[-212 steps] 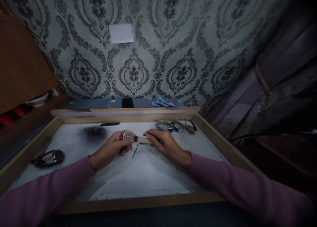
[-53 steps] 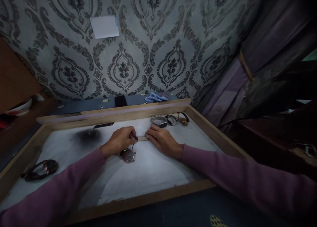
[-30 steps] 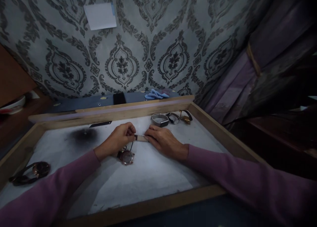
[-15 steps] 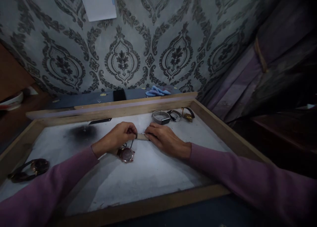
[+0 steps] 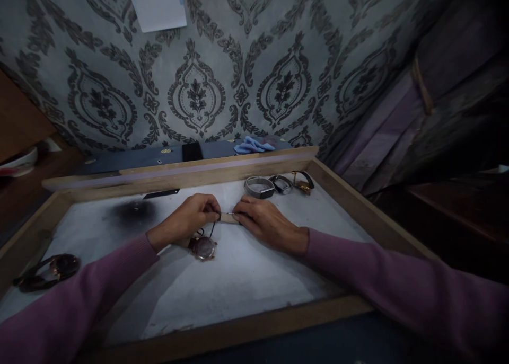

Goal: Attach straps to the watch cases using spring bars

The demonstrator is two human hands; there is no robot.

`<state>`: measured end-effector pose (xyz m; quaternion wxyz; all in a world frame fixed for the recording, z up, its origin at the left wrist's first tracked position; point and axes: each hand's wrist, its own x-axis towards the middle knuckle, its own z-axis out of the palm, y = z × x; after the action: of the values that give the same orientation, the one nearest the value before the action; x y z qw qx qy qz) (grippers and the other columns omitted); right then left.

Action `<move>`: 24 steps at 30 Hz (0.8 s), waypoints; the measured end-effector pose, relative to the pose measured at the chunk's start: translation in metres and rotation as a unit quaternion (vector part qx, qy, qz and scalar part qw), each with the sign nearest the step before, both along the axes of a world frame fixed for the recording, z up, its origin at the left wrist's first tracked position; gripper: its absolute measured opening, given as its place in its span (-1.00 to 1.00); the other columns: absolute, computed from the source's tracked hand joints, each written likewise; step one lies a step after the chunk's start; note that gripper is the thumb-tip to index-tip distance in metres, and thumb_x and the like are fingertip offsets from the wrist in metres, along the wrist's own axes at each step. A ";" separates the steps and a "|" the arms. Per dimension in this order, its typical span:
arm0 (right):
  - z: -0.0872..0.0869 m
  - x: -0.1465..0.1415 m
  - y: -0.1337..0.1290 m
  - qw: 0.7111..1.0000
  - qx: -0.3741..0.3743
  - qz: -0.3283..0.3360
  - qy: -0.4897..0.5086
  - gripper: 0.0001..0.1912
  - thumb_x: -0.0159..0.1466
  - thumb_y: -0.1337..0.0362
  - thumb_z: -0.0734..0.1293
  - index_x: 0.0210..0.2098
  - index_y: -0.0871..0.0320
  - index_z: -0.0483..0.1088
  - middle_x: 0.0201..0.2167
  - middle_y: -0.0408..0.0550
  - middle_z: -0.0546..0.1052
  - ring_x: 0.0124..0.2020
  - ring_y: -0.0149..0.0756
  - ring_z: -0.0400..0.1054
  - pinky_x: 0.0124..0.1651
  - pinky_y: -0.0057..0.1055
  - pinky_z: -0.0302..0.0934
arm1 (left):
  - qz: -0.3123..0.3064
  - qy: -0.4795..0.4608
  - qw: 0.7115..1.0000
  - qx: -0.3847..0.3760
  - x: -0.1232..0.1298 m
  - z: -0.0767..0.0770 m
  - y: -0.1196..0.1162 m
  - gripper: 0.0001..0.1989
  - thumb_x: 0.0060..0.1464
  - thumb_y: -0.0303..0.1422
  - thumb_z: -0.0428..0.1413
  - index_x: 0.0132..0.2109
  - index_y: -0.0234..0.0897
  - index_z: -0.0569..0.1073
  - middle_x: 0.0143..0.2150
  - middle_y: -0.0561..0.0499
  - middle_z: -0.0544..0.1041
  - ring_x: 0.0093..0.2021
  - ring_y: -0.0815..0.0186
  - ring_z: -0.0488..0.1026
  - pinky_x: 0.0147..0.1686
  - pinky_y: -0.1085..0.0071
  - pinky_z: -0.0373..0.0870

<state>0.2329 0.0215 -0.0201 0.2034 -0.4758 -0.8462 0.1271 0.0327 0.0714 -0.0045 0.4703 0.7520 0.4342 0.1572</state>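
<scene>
A light strap (image 5: 229,218) stretches between my two hands over the white bottom of a wooden-framed tray (image 5: 262,311). My left hand (image 5: 194,213) pinches its left end, and my right hand (image 5: 264,221) holds its right end, where a thin shiny piece shows at the fingertips. Just below my left hand lies a round watch (image 5: 204,248) with a reddish metal case, with a dark thin loop beside it. The fingertips partly hide the ends of the strap.
Three watches lie at the back right: a grey one (image 5: 265,193), a small one (image 5: 283,184) and a gold one (image 5: 304,186). Another watch (image 5: 66,266) rests at left. A dark flat blade (image 5: 161,194) is near the back edge. Behind sits a blue cloth (image 5: 254,145).
</scene>
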 end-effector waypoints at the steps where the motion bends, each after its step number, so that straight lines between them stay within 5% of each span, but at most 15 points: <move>1: 0.000 0.000 0.000 1.000 -0.001 0.001 0.001 -0.86 0.31 0.45 0.24 -0.30 0.25 0.44 -0.36 -0.04 0.41 -0.40 -0.37 0.28 -0.34 -0.46 0.09 | 0.002 -0.003 1.000 -0.004 0.000 0.000 0.000 -0.95 -0.12 -0.43 0.10 -0.41 -0.30 0.38 -0.59 0.17 0.29 -0.55 0.43 0.21 -0.56 0.51 0.07; 10: 0.005 -0.001 -0.001 1.000 -0.009 -0.008 0.023 -0.85 0.31 0.43 0.24 -0.32 0.23 0.45 -0.37 -0.05 0.44 -0.38 -0.35 0.31 -0.31 -0.45 0.12 | 0.011 -0.027 0.999 -0.041 -0.002 -0.003 0.008 -0.94 -0.17 -0.46 0.13 -0.43 -0.33 0.41 -0.59 0.15 0.35 -0.56 0.45 0.24 -0.54 0.52 0.10; 19: 0.005 0.004 0.004 0.994 0.035 -0.061 0.080 -0.84 0.31 0.40 0.24 -0.35 0.20 0.44 -0.39 -0.06 0.42 -0.38 -0.33 0.30 -0.31 -0.44 0.12 | 0.027 -0.059 0.993 -0.102 -0.005 0.016 0.006 -0.92 -0.20 -0.46 0.16 -0.44 -0.33 0.42 -0.56 0.10 0.45 -0.52 0.43 0.33 -0.50 0.52 0.17; 24: 0.008 -0.001 0.004 0.994 0.058 -0.029 0.092 -0.87 0.30 0.41 0.22 -0.35 0.20 0.38 -0.36 -0.03 0.41 -0.35 -0.32 0.30 -0.28 -0.43 0.14 | 0.035 -0.069 0.986 -0.145 -0.004 0.021 -0.001 -0.93 -0.24 -0.46 0.16 -0.47 -0.33 0.44 -0.58 0.11 0.44 -0.55 0.44 0.26 -0.52 0.50 0.11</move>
<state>0.2320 0.0252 -0.0118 0.3111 -0.4743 -0.8155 0.1151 0.0287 0.0706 0.0168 0.5973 0.6478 0.4446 0.1608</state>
